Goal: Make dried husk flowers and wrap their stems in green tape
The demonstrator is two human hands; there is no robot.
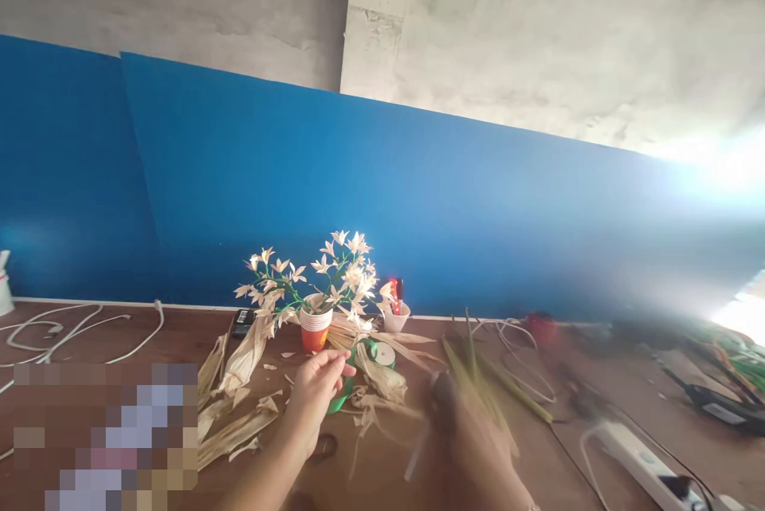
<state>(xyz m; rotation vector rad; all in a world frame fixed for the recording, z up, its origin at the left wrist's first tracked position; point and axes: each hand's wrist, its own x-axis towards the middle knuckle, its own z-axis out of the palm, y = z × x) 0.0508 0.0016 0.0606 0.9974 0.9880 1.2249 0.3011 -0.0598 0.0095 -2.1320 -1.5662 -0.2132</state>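
Okay, red cup (315,340): your landmark, upright on the desk (179,391).
Flowers (352,276): pale, pointed petals on green stems; stems rise from the cup, spreading above it and to both sides.
Left hand (319,391): just in front of the cup; fingers bent in, thumb against the index in a pinch. Can't tell if something thin sits between the tips.
Right hand (478,435): right of the cup and nearer you; badly blurred. A dark object (442,393) shows at its fingers; can't tell what it is or how firmly you have it.
Tape roll (383,353): green with a white middle, right of the cup and a bit nearer you.
Husks (245,355): dry, pale strips, scattered left, right and in front of the cup.
Green leaves (472,363): long, well right of the cup, partly blurred.
White cup (395,320): right of the red cup, a red item (394,296) standing in it.
Flower work: you're probably mid-handling on a small piece; stems look made, husk bits look like leftovers or stock.
Next hand move: likely calls for a steady left pinch, the right hand brought in under control, flowers left unbumped.
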